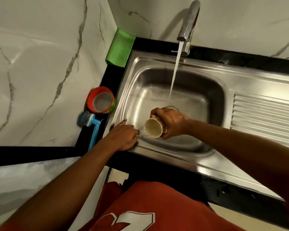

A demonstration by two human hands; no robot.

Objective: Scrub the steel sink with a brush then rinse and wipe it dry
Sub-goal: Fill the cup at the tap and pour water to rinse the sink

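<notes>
Brush (92, 129) with a blue handle lies on the black counter edge (83, 150) beside a red tub (101, 100), left of the steel sink (260, 80) and apart from both hands. Left hand (123, 137) presses straight fingers on the sink's left rim. Right hand (169, 121) grips a tilted cup (153, 130) over the basin, just beside those fingertips, while the tap (188, 25) runs.
</notes>
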